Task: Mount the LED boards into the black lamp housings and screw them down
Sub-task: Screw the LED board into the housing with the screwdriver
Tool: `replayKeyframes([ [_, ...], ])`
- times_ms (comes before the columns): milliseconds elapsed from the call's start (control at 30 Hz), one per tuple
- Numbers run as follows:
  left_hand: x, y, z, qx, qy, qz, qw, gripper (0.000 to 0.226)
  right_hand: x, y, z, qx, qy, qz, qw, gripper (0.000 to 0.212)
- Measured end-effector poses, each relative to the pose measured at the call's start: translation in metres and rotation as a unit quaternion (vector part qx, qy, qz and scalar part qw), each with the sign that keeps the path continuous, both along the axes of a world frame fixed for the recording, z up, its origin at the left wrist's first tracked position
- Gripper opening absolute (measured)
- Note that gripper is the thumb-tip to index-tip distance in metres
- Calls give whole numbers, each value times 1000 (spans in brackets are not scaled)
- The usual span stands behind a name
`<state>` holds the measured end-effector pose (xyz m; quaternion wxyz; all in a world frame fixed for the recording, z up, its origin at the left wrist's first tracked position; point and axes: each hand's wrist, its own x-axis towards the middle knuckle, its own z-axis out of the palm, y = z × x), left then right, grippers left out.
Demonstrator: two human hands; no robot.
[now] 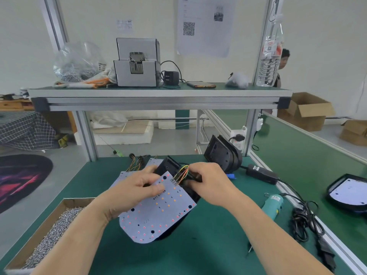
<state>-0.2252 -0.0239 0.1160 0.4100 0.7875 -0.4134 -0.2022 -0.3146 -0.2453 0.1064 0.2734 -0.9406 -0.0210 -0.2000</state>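
A white LED board (158,213) dotted with red and orange LEDs lies tilted over a black lamp housing (170,167) in the middle of the green bench. My left hand (139,187) grips the board's upper edge, thumb on its face. My right hand (208,183) pinches the bundle of coloured wires (181,172) at the board's top corner, over the housing. More LED boards (123,176) lie behind my left hand. A stack of black housings (222,153) leans at the back right. A teal electric screwdriver (273,205) lies to the right.
A cardboard box of screws (49,235) sits at the front left. A black power adapter (261,173) and tangled cable (303,221) lie right. A finished lamp (349,193) rests on the neighbouring bench. The upper shelf (158,94) carries a screw feeder (137,62), a bag and a phone.
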Motion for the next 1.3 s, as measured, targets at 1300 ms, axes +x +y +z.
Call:
replayKeyframes([
  [1300,-7,-15,-27,-149,118,90,978,37,-15,19,-25,-33,-32,-27,999,43],
])
